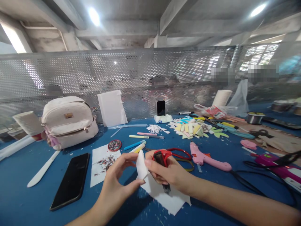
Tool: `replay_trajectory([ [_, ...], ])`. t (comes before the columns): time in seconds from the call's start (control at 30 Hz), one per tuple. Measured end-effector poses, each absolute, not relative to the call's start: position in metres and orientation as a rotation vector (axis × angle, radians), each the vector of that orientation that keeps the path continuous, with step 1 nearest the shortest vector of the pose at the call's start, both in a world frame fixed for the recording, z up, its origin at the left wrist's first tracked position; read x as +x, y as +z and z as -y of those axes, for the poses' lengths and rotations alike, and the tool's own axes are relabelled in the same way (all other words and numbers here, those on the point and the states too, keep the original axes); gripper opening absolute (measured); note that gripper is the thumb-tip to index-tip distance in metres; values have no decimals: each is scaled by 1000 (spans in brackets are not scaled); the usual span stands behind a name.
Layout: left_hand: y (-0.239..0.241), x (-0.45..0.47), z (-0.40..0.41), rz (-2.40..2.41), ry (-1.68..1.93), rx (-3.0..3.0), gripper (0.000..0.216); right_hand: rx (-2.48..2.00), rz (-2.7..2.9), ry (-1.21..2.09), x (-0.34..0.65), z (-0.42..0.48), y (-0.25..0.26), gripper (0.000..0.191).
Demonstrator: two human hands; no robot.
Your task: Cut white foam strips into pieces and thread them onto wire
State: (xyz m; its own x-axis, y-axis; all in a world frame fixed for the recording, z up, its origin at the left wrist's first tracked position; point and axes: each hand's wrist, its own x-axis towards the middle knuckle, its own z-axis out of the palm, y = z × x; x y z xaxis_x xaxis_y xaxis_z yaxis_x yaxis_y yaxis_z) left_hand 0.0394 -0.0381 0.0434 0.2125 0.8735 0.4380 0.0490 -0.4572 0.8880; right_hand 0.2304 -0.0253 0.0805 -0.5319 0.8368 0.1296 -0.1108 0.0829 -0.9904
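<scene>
- White paper piece (141, 167): between both hands, above a white sheet (169, 201); judged light, thin, easily creased; best pinched by its edges.
- Left hand (118, 175): wide curve, fingertips and thumb at the piece's edge; firmness unclear.
- Right hand (171, 172): wrapped round red-and-black cutter (161, 158), thumb against the piece.

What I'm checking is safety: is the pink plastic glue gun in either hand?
No, the pink plastic glue gun lies on the blue tabletop; the right hand holds a red-and-black tool, the left hand touches white paper.
</scene>
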Motion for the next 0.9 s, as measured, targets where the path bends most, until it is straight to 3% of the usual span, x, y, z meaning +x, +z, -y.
replay_trajectory([
  [0.13, 37, 38, 44, -911, 1360, 1817, 43, -855, 1873, 1225, 244, 0, 107, 43],
  [0.2, 33, 36, 48, -918, 1341, 1926, 45, -1234, 2103, 785, 253, -33, 120, 41],
  [0.27, 28, 35, 51, -834, 1284, 2040, 49, -1420, 2119, 625, 262, -76, 129, 36],
  [0.37, 21, 33, 52, -591, 1192, 2204, 53, -1667, 2157, 510, 274, -137, 129, 26],
  [0.5, 18, 31, 50, -416, 1141, 2351, 54, -1919, 2267, 481, 282, -187, 117, 31],
  [0.9, 10, 29, 41, -409, 1062, 2407, 53, -2140, 2397, 109, 281, -216, 103, 32],
])
